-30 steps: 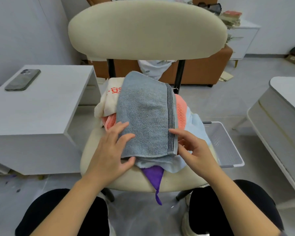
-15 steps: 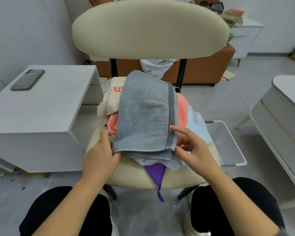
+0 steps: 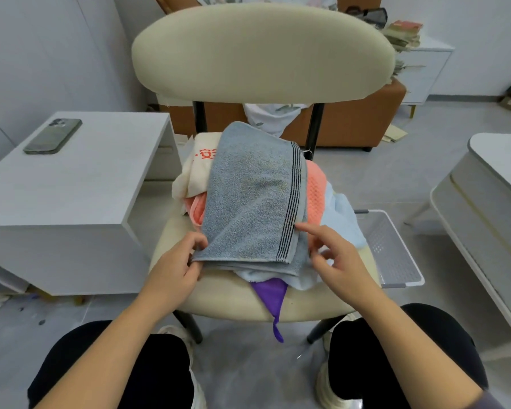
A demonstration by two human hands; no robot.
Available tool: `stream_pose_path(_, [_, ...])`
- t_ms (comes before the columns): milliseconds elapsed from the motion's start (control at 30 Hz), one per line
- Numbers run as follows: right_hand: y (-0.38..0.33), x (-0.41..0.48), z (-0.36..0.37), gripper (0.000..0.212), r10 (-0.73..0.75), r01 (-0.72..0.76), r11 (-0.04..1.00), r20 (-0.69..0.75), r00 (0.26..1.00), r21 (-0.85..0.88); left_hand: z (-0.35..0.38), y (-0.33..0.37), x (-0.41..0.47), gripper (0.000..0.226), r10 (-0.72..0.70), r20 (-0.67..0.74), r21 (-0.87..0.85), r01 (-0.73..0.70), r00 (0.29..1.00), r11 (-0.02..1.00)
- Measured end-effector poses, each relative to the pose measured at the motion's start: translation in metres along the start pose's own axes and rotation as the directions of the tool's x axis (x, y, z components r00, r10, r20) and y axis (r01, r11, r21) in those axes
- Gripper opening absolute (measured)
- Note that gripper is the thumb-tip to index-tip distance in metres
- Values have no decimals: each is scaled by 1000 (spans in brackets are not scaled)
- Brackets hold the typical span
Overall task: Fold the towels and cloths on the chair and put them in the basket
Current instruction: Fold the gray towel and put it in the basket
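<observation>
Folding happens atop the pile on the chair (image 3: 219, 293), which props the grey towel (image 3: 251, 199) flat; left hand (image 3: 174, 270) pinches its near corner; right hand (image 3: 337, 261) hovers released beside the striped edge; basket (image 3: 396, 255) waits alongside.

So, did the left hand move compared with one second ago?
Yes. The left hand slid off the top of the grey towel toward the chair seat's front-left edge, and now pinches the towel's near left corner.
</observation>
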State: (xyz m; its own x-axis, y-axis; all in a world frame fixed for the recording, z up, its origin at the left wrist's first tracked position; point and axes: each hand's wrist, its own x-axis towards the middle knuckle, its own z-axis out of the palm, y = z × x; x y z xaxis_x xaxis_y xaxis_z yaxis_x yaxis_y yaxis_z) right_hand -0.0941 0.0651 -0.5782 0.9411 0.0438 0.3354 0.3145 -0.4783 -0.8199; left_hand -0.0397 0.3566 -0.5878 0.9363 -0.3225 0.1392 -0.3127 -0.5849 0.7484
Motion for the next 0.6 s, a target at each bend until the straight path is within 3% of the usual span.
stream_pose_path(33, [-1, 0, -1, 61, -92, 86, 979, -23, 996, -185, -1, 0, -1, 38, 26, 14, 16, -26, 1000, 1000])
stream_pose_path(100, [-1, 4, -2, 67, -262, 202, 835, -47, 964, -512, -3, -1, -2, 41, 77, 33, 41, -79, 996, 996])
stream_pose_path(167, [0, 10, -2, 67, -361, 263, 708, -15, 933, -655, -5, -2, -3, 47, 135, 52, 84, -139, 989, 987])
stream_pose_path(233, [1, 12, 0, 67, -407, 319, 668, 28, 913, -672, -5, -5, -3, 58, 212, 64, 134, -219, 975, 966])
stream_pose_path(400, [-7, 9, 6, 54, -344, 366, 742, 150, 927, -562, -4, -9, 3, 65, 295, -38, 252, -276, 955, 928])
stream_pose_path(600, [-10, 9, 5, 36, -326, 325, 839, 76, 942, -437, -2, -5, 16, 52, 427, -115, 443, -339, 897, 830])
